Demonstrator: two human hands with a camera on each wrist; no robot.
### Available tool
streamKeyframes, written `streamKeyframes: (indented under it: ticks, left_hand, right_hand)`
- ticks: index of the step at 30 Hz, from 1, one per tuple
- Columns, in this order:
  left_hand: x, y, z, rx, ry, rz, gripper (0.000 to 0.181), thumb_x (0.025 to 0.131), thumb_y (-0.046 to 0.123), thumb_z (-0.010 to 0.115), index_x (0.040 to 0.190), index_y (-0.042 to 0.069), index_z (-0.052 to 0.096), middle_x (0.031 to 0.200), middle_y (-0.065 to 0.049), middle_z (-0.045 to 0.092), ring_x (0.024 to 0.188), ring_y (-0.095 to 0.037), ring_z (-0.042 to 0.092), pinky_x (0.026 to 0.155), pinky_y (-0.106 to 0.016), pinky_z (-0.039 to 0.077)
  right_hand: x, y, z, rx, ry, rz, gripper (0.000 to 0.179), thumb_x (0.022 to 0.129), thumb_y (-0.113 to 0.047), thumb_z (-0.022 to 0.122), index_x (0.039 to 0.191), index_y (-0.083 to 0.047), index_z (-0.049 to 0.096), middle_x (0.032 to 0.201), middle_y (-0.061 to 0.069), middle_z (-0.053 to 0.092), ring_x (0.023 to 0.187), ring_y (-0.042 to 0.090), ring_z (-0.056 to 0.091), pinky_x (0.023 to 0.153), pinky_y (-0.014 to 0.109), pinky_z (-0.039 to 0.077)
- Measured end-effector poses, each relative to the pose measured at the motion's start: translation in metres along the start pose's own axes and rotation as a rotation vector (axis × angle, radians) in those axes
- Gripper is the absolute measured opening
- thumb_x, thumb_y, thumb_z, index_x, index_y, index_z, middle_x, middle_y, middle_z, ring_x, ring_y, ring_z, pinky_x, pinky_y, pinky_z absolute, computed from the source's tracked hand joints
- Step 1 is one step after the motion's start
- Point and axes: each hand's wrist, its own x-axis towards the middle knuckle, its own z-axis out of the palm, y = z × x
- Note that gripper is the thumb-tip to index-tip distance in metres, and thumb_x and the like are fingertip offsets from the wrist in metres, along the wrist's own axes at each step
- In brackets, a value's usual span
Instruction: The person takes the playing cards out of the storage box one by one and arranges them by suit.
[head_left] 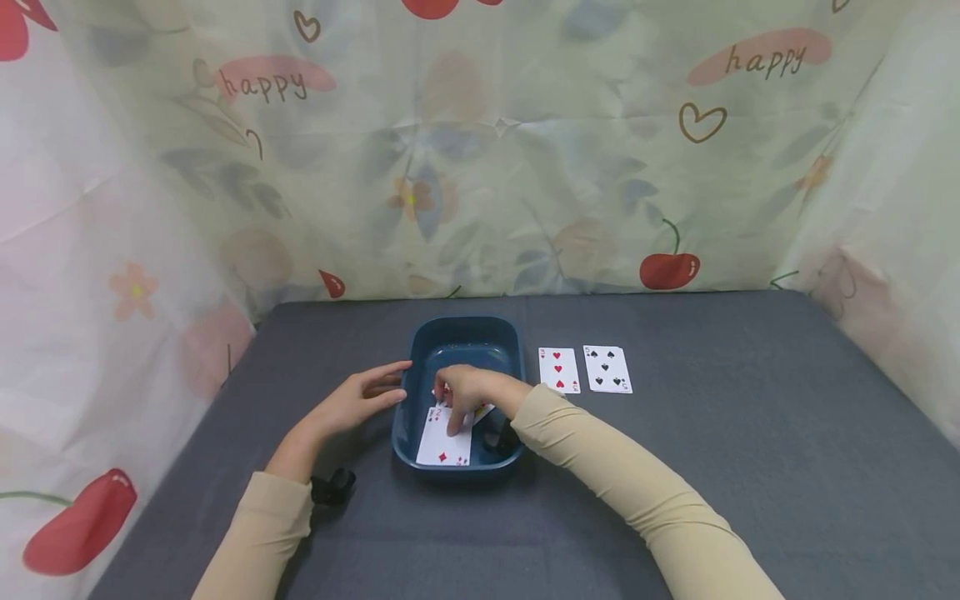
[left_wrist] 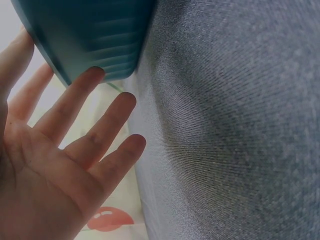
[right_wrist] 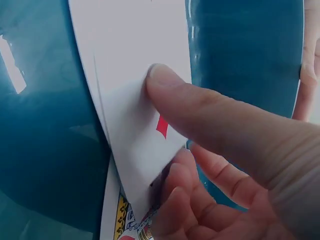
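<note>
A dark blue rectangular tray stands on the table between the hands. Inside it, my right hand pinches a diamond playing card, its thumb pressed on the face and the other fingers curled behind. Another white edge shows along the card's left side in the right wrist view. Beneath it lies a face card with a yellow-and-black border, mostly covered. My left hand is at the tray's left side, fingers spread and extended, fingertips right at the rim.
To the right of the tray lie a three of hearts and, beside it, a five of spades, both face up. A dark grey cloth covers the table. Patterned curtains hang behind and at both sides.
</note>
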Motion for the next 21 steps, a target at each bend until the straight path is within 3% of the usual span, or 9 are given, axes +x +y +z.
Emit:
streamKeyframes:
  ticks: [12,21]
  left_hand:
    - [0.000,0.000,0.000,-0.007,-0.005,0.016,0.059,0.091,0.039,0.057,0.144,0.023,0.036,0.147,-0.018,0.038,0.131,-0.043,0.041,0.102,-0.058,0.038]
    - [-0.001,0.001,0.002,0.008,0.007,-0.004,0.059,0.092,0.038,0.057,0.144,0.022,0.035,0.147,-0.018,0.038,0.131,-0.043,0.041,0.100,-0.057,0.040]
  right_hand:
    - [-0.001,0.000,-0.006,0.071,0.053,-0.046,0.038,0.072,-0.010,0.080,0.101,-0.012,0.055,0.097,0.006,0.057,0.082,0.017,0.054,0.062,0.023,0.047]
    - [-0.012,0.000,-0.025,0.119,0.120,-0.130,0.029,0.080,-0.010,0.072,0.103,-0.009,0.056,0.102,0.011,0.063,0.083,0.017,0.061,0.068,0.023,0.051]
